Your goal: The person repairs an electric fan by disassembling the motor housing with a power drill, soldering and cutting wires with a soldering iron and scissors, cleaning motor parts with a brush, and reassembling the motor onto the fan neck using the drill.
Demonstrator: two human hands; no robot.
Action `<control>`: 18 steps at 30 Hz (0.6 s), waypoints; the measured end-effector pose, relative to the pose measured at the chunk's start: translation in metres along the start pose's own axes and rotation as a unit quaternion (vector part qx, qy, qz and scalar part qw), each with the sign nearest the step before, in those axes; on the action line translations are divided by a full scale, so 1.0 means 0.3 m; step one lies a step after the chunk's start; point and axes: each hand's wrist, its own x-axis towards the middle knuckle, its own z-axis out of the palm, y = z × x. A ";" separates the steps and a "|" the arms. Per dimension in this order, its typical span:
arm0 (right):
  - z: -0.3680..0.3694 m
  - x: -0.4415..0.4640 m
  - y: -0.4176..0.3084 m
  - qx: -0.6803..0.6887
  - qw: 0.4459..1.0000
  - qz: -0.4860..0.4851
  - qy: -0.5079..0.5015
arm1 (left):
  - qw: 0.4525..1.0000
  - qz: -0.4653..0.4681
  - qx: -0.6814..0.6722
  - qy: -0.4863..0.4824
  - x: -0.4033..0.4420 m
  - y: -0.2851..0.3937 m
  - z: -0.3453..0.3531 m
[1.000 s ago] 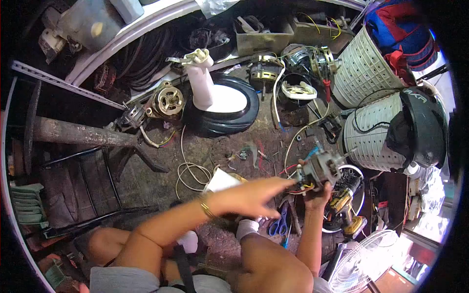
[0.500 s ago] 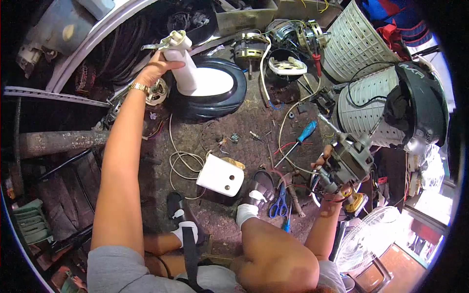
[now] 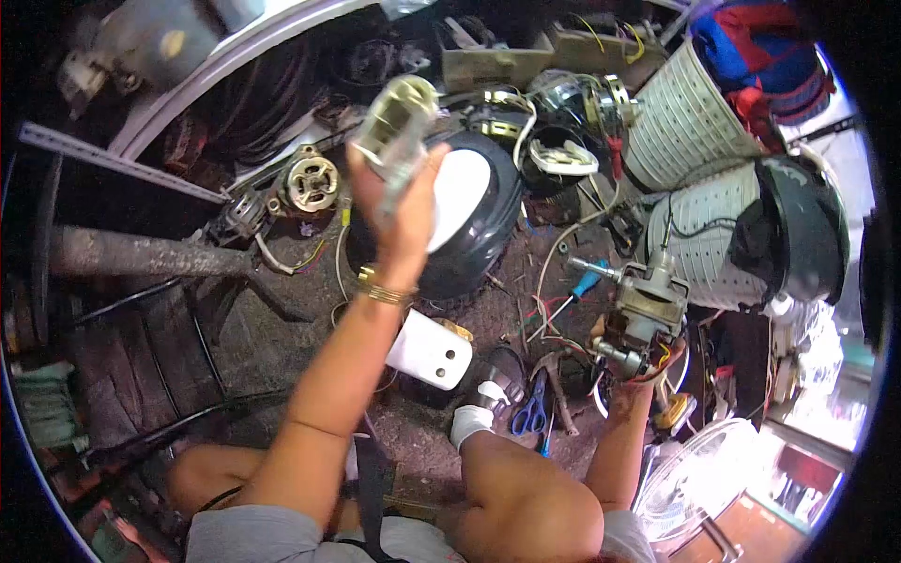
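My left hand (image 3: 405,211) is wrapped around the white neck (image 3: 399,117) of a fan stand, whose hollow top end points up at me. Behind the hand lies the stand's white oval plate (image 3: 460,192) on a glossy black base (image 3: 483,249); the hand and neck hide part of both. My right hand (image 3: 610,357) grips a grey fan motor (image 3: 649,305) with a shaft and loose wires, its fingers partly hidden beneath it. Just left of that motor, a blue-handled screwdriver (image 3: 588,280) rests on the floor.
A white cover with two holes (image 3: 429,351) lies near my feet. Blue scissors (image 3: 531,413) and a yellow drill (image 3: 674,413) are close to my right arm. Other motors (image 3: 312,184), white perforated drums (image 3: 680,117) and a fan grille (image 3: 690,474) surround the work area.
My left hand has swung the stand to the right and turned its neck end toward me, uncovering a round motor. The right hand's motor has turned and shifted slightly left.
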 end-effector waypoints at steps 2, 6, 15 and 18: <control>0.003 0.012 -0.028 -0.035 0.998 0.003 0.050 | 0.997 0.023 0.065 0.039 -0.056 -0.047 0.010; 0.026 0.105 -0.119 -0.045 0.998 -0.013 0.052 | 0.991 0.031 0.108 0.071 -0.175 -0.098 0.054; 0.518 0.311 -0.163 -0.097 0.993 -0.024 -0.056 | 0.987 0.037 0.158 0.025 -0.175 -0.111 0.027; 0.617 0.318 -0.117 -0.094 0.989 -0.002 -0.112 | 0.985 0.026 0.172 0.009 -0.174 -0.104 0.027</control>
